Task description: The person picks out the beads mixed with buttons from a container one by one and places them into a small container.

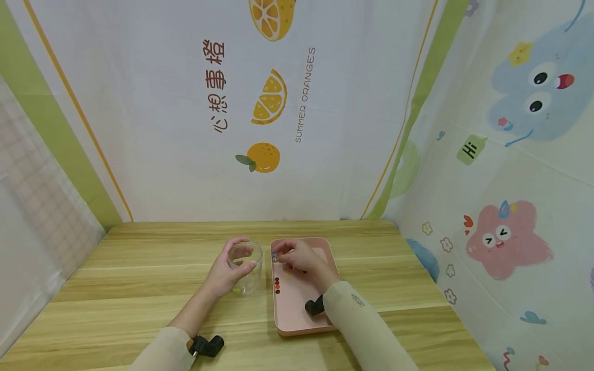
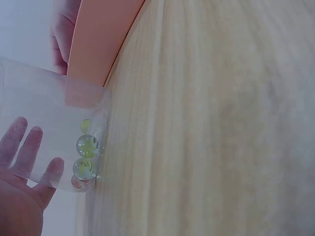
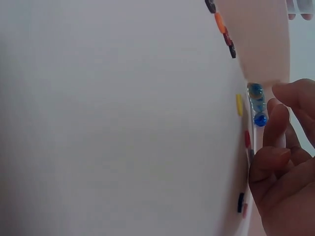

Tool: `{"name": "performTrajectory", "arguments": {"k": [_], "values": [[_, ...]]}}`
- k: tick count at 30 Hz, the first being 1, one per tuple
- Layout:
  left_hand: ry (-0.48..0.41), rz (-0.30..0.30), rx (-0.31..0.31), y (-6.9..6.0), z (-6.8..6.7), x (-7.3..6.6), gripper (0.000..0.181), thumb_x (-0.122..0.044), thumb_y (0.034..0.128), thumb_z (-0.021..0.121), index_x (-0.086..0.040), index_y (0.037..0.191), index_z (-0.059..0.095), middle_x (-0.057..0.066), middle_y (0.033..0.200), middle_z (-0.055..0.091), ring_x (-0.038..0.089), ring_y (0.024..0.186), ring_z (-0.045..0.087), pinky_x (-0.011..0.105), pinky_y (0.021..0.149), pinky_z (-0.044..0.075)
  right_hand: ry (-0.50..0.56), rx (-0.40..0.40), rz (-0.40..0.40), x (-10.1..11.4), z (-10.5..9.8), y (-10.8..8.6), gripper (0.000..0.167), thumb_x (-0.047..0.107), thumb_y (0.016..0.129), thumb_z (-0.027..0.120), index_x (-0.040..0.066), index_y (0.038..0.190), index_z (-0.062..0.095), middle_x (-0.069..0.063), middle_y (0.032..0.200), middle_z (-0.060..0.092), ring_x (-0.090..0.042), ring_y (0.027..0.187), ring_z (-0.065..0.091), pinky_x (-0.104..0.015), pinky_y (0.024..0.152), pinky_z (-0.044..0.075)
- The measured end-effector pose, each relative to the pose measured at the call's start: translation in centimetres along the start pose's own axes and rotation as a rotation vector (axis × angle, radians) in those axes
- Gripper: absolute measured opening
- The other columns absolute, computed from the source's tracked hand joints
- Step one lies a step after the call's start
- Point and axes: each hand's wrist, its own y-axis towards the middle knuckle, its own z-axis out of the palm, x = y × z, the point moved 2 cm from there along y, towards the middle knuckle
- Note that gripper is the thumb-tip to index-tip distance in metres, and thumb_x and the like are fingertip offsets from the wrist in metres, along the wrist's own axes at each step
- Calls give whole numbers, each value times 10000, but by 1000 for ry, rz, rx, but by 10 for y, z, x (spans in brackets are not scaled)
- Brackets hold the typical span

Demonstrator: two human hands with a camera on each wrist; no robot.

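1. Head: the left hand (image 1: 225, 270), centre of the frame, grips the upright clear jar (image 1: 251, 278) near its rim on the worktop (image 1: 139, 288); the right hand (image 1: 297, 255) reaches into the pink tray (image 1: 297, 304), fingertips at the tray marbles (image 1: 275, 256) in its upper-left corner; discs (image 1: 277, 285) line the left edge below them.
2. Left wrist: jar marbles (image 2: 87, 146) with yellow-green swirls lie at its base, left of the frame.
3. Right wrist: the right hand, lower right, has bent fingers and a visible gap, with no marble seen pinched; the blue tray marbles sit just beside its tips; best, I judge, to trap one against the wall, leave the discs undisturbed and steady the jar.
4. Writing, head: the cloth (image 1: 352, 93) reads "SUMMER ORANGES" and "心想事橙", upper centre; "Hi" at right; the sleeve (image 1: 371, 330) print is too small to read.
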Motion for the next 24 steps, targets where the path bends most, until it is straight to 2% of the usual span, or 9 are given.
{"name": "performTrajectory", "arguments": {"k": [5, 9, 15, 24], "values": [[-2, 20, -3, 1, 1, 1, 641, -92, 1001, 750, -19, 1556, 438, 303, 1441, 648, 420, 1380, 598, 544, 1109, 476, 33, -7, -15, -3, 3, 2, 239, 6, 1015, 698, 11, 1244, 765, 18, 900, 673, -162, 631, 488, -255, 603, 432], [-6, 24, -8, 1, 1, 3, 630, -80, 998, 753, -45, 1551, 453, 297, 1438, 655, 424, 1379, 598, 547, 1113, 475, 24, -17, -30, -7, 4, 5, 201, -11, 1011, 702, 7, 1197, 777, 11, 870, 659, -166, 644, 507, -262, 622, 462], [-7, 18, -15, 2, 0, 3, 630, -80, 992, 760, -51, 1546, 462, 292, 1427, 665, 390, 1363, 609, 528, 1108, 476, -50, -33, -39, -11, 5, 9, 182, -27, 964, 725, 44, 1112, 802, 16, 867, 666, -139, 684, 570, -248, 644, 499], [-9, 22, -7, 1, 0, 3, 626, -85, 995, 753, -57, 1547, 461, 314, 1430, 652, 397, 1364, 607, 505, 1093, 476, -110, -47, -37, -10, 6, 8, 192, 12, 934, 781, 58, 1119, 808, 4, 939, 702, -113, 824, 592, -219, 700, 506]]}}
